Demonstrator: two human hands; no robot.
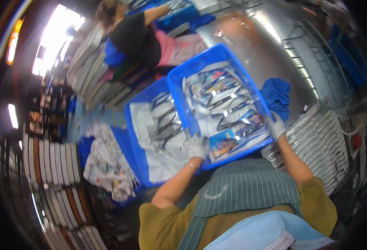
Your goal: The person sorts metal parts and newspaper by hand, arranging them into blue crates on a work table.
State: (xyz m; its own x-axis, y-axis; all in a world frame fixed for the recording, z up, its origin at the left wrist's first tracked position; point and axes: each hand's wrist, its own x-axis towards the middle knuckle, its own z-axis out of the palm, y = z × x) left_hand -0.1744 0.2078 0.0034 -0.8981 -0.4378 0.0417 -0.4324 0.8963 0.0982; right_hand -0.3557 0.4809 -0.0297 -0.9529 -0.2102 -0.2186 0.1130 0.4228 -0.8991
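Observation:
A blue plastic bin [176, 93] is held in front of me, its long side slanting away to the upper left. My left hand [197, 146], in a white glove, grips its near left rim. On the opposite side my right hand [276, 126], also gloved in white, closes on the rim at the near right corner. Inside, shiny curved metal pieces [229, 118] lie in a row on printed paper [225, 146]; their exact kind is unclear. Beside and partly under this bin stands a second blue bin [129, 121], lined with pale paper [144, 146] and bearing similar metal pieces [167, 121].
Crumpled whitish cloth or paper [108, 162] lies at the left. A blue cloth [276, 96] rests on the metal table [258, 54], near stacked silvery pieces [317, 141] at the right. Another person [137, 39] works at the far side. Racks of panels [52, 162] stand left.

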